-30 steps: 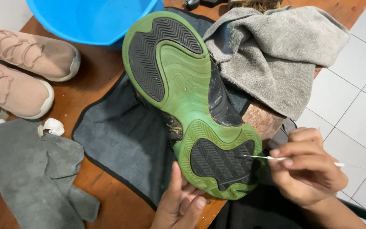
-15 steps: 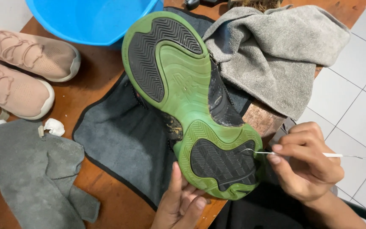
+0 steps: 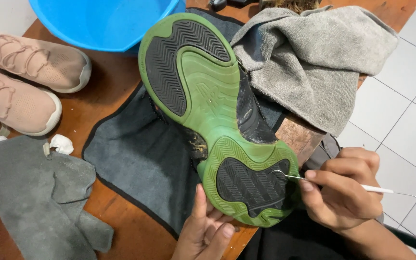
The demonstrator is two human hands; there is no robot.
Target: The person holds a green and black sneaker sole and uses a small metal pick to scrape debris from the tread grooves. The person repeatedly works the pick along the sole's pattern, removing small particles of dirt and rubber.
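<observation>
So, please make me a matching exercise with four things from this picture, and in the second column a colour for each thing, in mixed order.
Things:
1. basin
2. shoe sole
3. pair of sneakers
4. towel at upper right

Colours:
a. light grey
b. pale pink
c. blue
d. green with black tread

Pairs: 1-c, 2-d, 3-b, 4-a
</observation>
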